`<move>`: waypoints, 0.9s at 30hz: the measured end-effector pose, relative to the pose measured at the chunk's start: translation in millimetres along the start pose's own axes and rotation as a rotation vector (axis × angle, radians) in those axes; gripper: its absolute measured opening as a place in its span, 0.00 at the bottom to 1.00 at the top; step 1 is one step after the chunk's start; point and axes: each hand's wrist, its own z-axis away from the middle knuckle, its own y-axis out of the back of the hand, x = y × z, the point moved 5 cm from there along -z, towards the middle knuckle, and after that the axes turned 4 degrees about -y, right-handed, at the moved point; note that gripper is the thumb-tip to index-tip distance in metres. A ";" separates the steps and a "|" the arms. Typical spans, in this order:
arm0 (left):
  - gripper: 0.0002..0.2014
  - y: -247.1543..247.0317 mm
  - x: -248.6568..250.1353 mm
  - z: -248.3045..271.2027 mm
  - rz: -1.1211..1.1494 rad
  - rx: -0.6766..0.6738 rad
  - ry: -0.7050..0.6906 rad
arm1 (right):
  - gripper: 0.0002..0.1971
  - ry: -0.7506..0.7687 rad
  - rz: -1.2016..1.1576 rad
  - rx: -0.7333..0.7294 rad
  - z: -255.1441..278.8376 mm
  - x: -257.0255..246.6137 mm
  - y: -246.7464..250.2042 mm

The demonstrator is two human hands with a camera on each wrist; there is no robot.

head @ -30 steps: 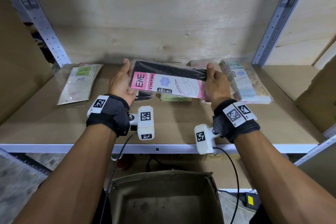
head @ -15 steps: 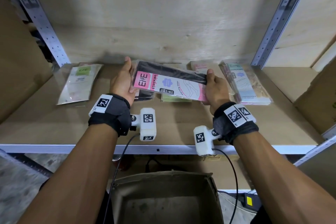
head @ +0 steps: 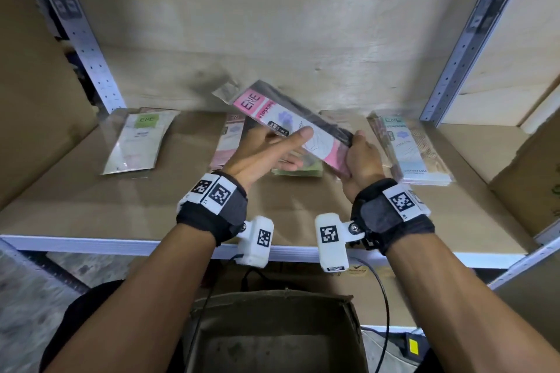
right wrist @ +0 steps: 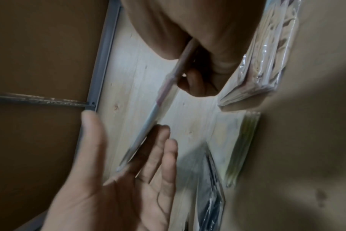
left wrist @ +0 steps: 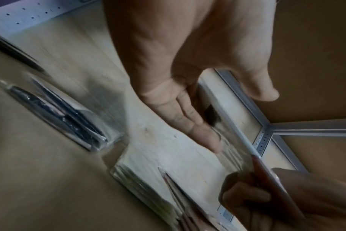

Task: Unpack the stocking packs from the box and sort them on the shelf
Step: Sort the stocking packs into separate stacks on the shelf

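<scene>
A stocking pack (head: 281,118) with a pink ENE label and black stockings hangs tilted above the shelf (head: 91,212), its left end raised. My right hand (head: 353,148) grips its lower right end, thumb on top; the right wrist view shows the pack edge-on (right wrist: 164,96) pinched there. My left hand (head: 288,145) is open with straight fingers at the pack's middle, fingers below and thumb in front. The left wrist view shows that hand (left wrist: 187,109) spread above the shelf. The cardboard box (head: 272,333) stands open below the shelf front; its bottom looks bare.
Packs lie along the back of the shelf: a green-label pack (head: 142,139) at the left, a pink stack (head: 230,142), a green stack (head: 298,171) under my hands, a teal-label stack (head: 409,151) at the right. Metal uprights (head: 454,63) and cardboard boxes (head: 533,179) flank the bay.
My left hand has let go of the pack's left end and opened near its middle. The pack has swung from level to tilted, left end up, held by my right hand alone.
</scene>
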 end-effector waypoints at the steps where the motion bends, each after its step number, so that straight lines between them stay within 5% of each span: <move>1: 0.22 3.1 -0.8 -0.9 0.006 0.053 -0.006 | 0.22 -0.038 -0.056 -0.062 2.7 3.0 -4.5; 6: 0.14 41.8 -9.4 -7.5 0.120 0.310 0.038 | 0.11 -0.158 -0.099 -0.465 19.0 2.3 -20.1; 10: 0.12 55.5 -17.6 -8.1 0.046 0.346 0.092 | 0.09 -0.231 -0.011 -0.616 29.6 8.8 -26.3; 17: 0.25 47.3 -16.5 0.7 -0.075 -0.168 0.189 | 0.08 -0.198 0.054 -0.599 25.8 11.5 -27.3; 23: 0.22 59.0 -14.9 -1.8 -0.136 -0.125 0.194 | 0.10 -0.092 0.206 -0.504 20.6 10.3 -38.6; 27: 0.17 81.1 -12.6 -13.1 -0.170 0.039 0.203 | 0.10 0.018 0.347 -0.423 8.7 2.6 -56.9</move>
